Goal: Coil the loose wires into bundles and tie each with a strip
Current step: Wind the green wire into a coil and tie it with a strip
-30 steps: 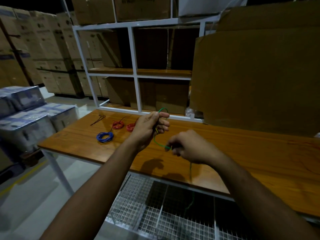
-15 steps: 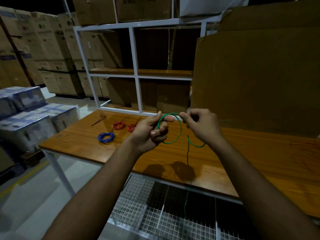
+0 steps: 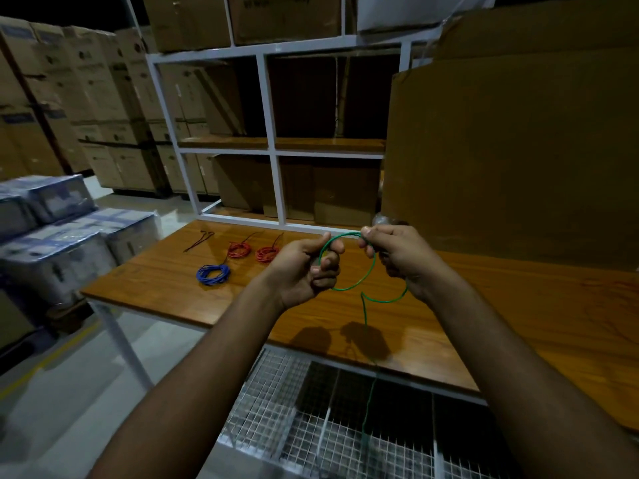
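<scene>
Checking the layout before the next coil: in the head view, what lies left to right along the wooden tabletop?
Dark thin strips → blue coiled wire bundle → two red coiled wire bundles → left hand → green wire loop → right hand.

A warehouse: stacked cartons [image 3: 103, 108], white shelving [image 3: 273, 153], a wooden workbench [image 3: 518, 305].

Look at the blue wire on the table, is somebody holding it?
No, the blue wire coil lies alone on the table; both the left hand and right hand hold the green wire.
</scene>
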A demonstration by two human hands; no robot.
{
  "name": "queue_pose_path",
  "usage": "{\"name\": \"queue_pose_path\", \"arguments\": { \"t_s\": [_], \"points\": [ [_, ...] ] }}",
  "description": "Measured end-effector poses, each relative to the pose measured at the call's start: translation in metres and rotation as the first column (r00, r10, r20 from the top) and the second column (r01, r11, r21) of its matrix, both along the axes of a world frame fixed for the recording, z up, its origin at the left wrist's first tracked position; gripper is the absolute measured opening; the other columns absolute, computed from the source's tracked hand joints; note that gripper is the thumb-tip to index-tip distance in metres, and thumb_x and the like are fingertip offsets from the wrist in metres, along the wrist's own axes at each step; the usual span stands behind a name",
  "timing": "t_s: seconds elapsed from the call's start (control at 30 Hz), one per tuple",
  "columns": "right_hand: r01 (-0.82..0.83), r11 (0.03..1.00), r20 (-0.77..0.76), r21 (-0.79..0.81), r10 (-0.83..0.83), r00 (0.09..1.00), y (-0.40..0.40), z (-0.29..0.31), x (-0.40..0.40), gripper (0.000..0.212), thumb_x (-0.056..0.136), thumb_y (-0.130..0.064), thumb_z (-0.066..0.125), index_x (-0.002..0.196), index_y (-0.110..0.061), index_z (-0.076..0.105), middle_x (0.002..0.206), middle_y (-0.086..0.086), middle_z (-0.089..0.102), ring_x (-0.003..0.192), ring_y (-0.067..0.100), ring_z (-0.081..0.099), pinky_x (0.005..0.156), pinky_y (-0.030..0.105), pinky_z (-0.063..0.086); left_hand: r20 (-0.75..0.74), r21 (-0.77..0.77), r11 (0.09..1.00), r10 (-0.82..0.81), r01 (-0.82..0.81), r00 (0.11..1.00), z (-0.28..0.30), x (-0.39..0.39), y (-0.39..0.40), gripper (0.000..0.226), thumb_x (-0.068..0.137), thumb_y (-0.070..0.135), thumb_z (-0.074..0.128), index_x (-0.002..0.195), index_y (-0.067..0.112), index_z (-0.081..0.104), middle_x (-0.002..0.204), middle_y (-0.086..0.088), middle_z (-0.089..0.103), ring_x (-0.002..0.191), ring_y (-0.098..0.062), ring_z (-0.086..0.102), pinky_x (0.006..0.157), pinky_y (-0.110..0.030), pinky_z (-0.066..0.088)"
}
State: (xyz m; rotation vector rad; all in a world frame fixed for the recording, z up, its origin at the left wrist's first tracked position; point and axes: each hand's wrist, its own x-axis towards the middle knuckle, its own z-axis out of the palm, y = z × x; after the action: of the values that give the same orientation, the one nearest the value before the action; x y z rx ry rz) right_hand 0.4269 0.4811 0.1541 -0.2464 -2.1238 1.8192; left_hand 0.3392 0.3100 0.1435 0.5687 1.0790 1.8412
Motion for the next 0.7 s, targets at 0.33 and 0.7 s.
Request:
{"name": "queue_pose_path", "arguments": {
  "t_s": [0.33, 0.7],
  "points": [
    [-0.221, 0.967, 0.061, -0.126, 0.23, 0.971, 0.015, -0.026, 0.008, 0.03, 0.093, -0.04, 0.058, 0.098, -0.013, 0.07, 0.086, 0.0, 0.07, 0.069, 0.014, 0.057, 0.064, 0.027, 0.043, 0.145, 0.293, 0.956, -0.01, -0.034, 0.989, 0.005, 0.004, 0.001, 0.036, 0.105, 0.031, 0.032, 0.076, 0.017, 0.047, 0.051, 0.009, 0.032, 0.044, -0.006, 0.024, 0.048, -0.02, 0.019],
    [-0.32, 0.927, 0.124, -0.195, 0.347, 0.93, -0.017, -0.099, 0.019, 0.046, 0.087, -0.022, 0.071, 0.13, -0.022, 0.055, 0.131, -0.003, 0.065, 0.124, 0.014, 0.058, 0.087, 0.028, 0.044, 0.153, 0.315, 0.937, 0.11, -0.154, 0.982, 0.019, -0.01, 0.0, 0.037, 0.107, 0.033, 0.033, 0.077, 0.018, 0.048, 0.05, 0.008, 0.033, 0.044, -0.005, 0.026, 0.047, -0.019, 0.019]
  ]
}}
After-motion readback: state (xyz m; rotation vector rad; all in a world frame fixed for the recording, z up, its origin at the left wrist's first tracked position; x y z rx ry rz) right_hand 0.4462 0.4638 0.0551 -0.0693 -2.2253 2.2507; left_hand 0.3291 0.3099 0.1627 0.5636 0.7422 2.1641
